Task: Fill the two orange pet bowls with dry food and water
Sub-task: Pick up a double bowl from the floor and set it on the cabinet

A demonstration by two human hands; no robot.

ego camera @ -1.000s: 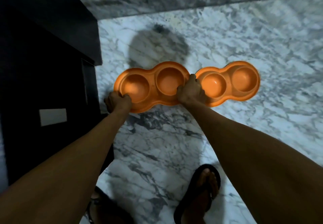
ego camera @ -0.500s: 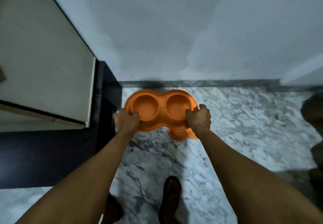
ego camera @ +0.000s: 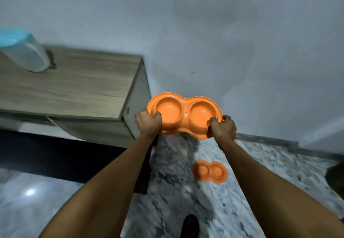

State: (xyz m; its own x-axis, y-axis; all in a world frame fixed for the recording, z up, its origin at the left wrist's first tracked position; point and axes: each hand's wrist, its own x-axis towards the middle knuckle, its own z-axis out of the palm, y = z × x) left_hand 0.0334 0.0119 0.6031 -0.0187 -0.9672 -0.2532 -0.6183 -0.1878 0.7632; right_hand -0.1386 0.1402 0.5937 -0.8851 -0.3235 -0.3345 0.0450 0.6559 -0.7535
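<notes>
I hold an orange double pet bowl (ego camera: 186,113) in the air, level, with both wells empty. My left hand (ego camera: 148,124) grips its left end and my right hand (ego camera: 223,128) grips its right end. A second orange double pet bowl (ego camera: 210,171) lies far below on the marble floor, also empty, between my forearms in the picture.
A wooden cabinet top (ego camera: 74,85) stands to my left, its right corner close to my left hand. A clear jug with a blue lid (ego camera: 22,51) stands on its far left. A grey wall (ego camera: 223,33) is ahead. My sandalled foot (ego camera: 189,225) shows on the marble floor (ego camera: 270,172).
Both hands have lifted the one bowl off the floor to about cabinet height. The other bowl stayed on the floor. The view has risen and the cabinet top with the jug has come into sight.
</notes>
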